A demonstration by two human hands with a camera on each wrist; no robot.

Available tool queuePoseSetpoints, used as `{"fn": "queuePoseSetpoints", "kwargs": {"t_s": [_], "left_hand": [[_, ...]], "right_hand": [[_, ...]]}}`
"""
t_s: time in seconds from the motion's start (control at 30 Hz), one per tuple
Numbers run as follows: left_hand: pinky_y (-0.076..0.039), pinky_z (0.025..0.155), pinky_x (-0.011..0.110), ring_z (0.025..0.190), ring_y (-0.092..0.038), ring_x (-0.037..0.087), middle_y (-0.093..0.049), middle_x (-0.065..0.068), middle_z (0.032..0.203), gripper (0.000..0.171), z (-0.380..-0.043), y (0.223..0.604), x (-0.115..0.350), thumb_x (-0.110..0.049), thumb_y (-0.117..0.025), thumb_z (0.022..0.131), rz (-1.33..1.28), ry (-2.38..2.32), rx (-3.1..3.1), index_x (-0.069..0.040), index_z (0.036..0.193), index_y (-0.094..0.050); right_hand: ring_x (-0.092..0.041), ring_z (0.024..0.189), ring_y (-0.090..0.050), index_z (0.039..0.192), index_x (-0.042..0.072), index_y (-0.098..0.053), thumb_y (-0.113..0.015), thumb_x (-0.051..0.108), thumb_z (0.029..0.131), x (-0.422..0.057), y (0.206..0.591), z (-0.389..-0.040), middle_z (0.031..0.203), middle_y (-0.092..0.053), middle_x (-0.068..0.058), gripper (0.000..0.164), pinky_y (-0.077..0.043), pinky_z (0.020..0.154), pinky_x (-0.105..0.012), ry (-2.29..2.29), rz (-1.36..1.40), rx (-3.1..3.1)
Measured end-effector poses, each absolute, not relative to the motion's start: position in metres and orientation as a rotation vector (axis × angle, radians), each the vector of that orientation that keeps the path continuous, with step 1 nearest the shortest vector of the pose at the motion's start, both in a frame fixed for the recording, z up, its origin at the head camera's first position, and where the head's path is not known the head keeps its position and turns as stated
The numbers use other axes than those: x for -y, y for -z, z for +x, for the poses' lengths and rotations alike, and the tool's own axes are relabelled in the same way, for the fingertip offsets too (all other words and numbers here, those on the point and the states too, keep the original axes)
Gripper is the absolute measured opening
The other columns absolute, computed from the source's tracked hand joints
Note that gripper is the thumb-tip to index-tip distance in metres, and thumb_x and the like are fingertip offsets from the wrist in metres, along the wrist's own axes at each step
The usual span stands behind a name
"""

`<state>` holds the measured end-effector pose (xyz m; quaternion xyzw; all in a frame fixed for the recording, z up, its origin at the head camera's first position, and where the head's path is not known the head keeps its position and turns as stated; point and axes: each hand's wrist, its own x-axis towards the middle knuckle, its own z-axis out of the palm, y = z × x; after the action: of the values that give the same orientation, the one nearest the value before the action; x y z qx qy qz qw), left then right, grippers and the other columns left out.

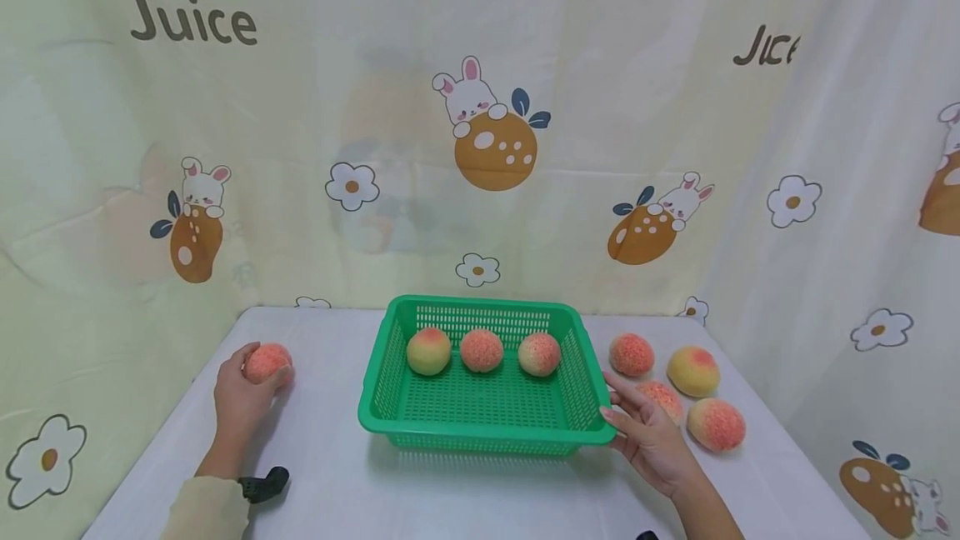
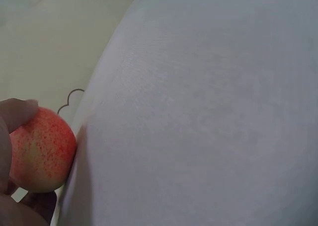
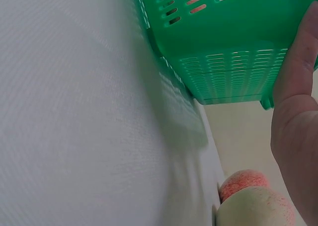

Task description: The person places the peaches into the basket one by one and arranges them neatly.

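At the table's left side, my left hand (image 1: 243, 394) grips a reddish peach (image 1: 268, 363), with fingers and thumb around it. The left wrist view shows this peach (image 2: 43, 150) close up, speckled red over pale yellow. My right hand (image 1: 651, 438) holds the right rim of a green plastic basket (image 1: 487, 433), thumb toward its near corner. Part of that grip is hidden in the right wrist view, where the thumb lies along the basket wall (image 3: 228, 32). Inside the basket, a yellow peach (image 1: 429, 352), a pink peach (image 1: 482, 351) and a pale-red peach (image 1: 539, 354) sit in a row.
Right of the basket lie several more peaches, among them a red one (image 1: 632, 355), a yellow one (image 1: 693, 371) and a pink-and-cream one (image 1: 716, 425). The white-covered table (image 1: 322, 440) meets a printed curtain (image 1: 405, 223) behind it.
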<state>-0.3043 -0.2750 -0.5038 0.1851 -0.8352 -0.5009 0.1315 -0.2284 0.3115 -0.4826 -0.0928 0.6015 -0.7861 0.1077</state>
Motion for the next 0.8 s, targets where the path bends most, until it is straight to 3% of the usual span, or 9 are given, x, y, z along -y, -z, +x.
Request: {"fn": "queuePoseSetpoints", "kwargs": {"t_s": [0.8], "left_hand": [[-0.036,0.114,0.068,0.146,-0.032,0.048,-0.035,0.026,0.158,0.08,-0.277,0.499,0.261,-0.021,-0.076,0.093,0.413,1.432,2.492,-0.008,0.159,-0.032]], "right_hand": [[-0.007,0.102,-0.069,0.164,0.01,-0.017,-0.053,0.004,0.105,-0.313,0.484,-0.23,0.118,-0.055,0.006,0.07,-0.061,0.09,-0.029,2.298,-0.258,-1.795]]}}
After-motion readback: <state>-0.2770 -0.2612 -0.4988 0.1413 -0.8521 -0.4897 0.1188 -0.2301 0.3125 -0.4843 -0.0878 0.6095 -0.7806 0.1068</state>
